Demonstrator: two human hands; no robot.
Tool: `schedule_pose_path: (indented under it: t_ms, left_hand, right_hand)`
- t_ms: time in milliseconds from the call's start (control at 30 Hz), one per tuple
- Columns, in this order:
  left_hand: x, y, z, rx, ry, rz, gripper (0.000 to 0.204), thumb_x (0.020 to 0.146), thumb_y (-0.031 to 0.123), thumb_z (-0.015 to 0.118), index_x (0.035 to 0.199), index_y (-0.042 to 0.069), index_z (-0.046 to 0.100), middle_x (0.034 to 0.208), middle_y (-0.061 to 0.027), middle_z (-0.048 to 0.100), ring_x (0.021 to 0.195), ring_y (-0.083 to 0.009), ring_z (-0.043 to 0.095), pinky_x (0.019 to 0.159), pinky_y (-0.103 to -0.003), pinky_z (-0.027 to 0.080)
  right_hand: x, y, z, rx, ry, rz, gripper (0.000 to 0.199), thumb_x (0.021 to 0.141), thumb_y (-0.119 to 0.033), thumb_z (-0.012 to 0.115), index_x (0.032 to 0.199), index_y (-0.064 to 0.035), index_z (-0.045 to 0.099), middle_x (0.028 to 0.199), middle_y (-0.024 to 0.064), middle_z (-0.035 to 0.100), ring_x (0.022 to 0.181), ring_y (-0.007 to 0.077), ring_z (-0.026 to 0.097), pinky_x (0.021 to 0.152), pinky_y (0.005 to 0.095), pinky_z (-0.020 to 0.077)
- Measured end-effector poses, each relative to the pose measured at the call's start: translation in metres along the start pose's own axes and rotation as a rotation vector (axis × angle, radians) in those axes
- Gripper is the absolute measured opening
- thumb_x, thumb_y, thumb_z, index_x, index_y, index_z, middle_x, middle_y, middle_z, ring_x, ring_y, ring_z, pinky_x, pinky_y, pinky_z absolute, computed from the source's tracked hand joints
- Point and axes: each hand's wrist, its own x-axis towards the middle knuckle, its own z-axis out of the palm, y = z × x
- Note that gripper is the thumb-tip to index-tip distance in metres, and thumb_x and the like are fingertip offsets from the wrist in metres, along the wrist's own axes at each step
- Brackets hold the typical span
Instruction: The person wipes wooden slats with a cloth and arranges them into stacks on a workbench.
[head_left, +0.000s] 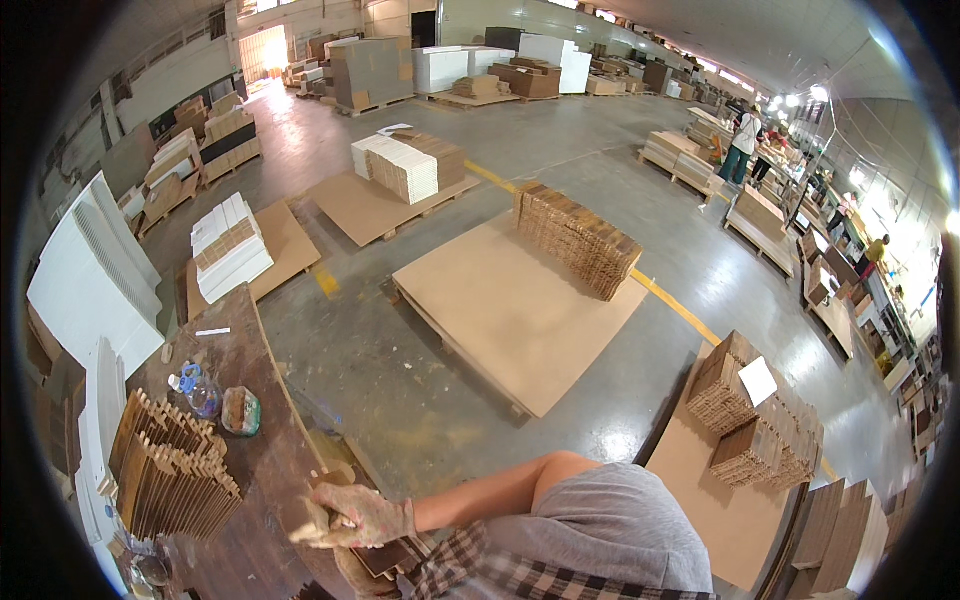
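Observation:
My right hand point(355, 515) wears a worn work glove and reaches across to the left over the edge of a dark wooden workbench point(250, 470). Its fingers are closed on a pale piece of cardboard point(305, 525). A dark brown cardboard piece point(388, 556) lies just below the hand. My bare forearm and grey sleeve point(620, 520) run back to the right. What looks like my gloved left hand point(350, 578) shows only partly at the lower edge, under the brown piece. A stack of slotted cardboard dividers point(170, 475) stands on the bench to the left.
A plastic bottle point(195, 390) and a wrapped bundle point(241, 410) lie on the bench. White panels point(90, 280) lean at the left. Floor pallets carry brown boards point(500, 310) and divider stacks point(578, 240), point(755, 425). Other people point(745, 145) work at far right.

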Motion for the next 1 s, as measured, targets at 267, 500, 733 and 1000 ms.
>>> schedule_pose_path:
  t_ms: [267,500,733,1000]
  left_hand:
    - [0.007,-0.001,0.018,-0.003,-0.091,-0.034,0.062,0.098,0.046,0.047,0.146,0.007,0.039,0.134,-0.0149,0.054,0.12,-0.0268,0.054,0.102,-0.042,0.044]
    - [0.006,0.007,0.001,-0.079,-0.184,-0.127,0.071,0.095,0.053,0.05,0.147,0.007,0.037,0.138,-0.0155,0.051,0.124,-0.0256,0.052,0.105,-0.042,0.042]
    - [0.01,0.001,0.006,-0.036,0.071,0.055,0.064,0.096,0.051,0.051,0.14,0.006,0.042,0.132,-0.0124,0.054,0.117,-0.0254,0.054,0.1,-0.04,0.044]
    - [-0.008,0.016,-0.024,-0.075,0.173,0.378,0.05,0.1,0.043,0.048,0.13,0.004,0.049,0.121,-0.0105,0.059,0.107,-0.0234,0.059,0.093,-0.038,0.049]
  right_hand:
    - [0.043,0.022,-0.057,-0.313,0.189,-0.136,0.049,0.089,-0.028,0.072,0.124,-0.0041,0.048,0.117,0.0088,0.065,0.094,0.0174,0.069,0.074,0.0306,0.0604]
    - [0.065,-0.026,-0.059,-0.054,0.291,-0.17,0.031,0.089,-0.013,0.07,0.111,-0.0054,0.05,0.111,0.0081,0.061,0.104,0.0182,0.064,0.085,0.0296,0.059]
    - [0.014,-0.009,0.024,-0.223,0.111,-0.366,0.035,0.081,-0.036,0.08,0.078,-0.0136,0.053,0.071,-0.0052,0.05,0.065,0.0072,0.052,0.052,0.0244,0.0418]
    - [-0.015,0.023,0.052,0.339,-0.519,-0.197,0.069,0.08,-0.028,0.076,0.136,-0.0049,0.044,0.12,0.0087,0.06,0.112,0.0248,0.059,0.089,0.0338,0.0491]
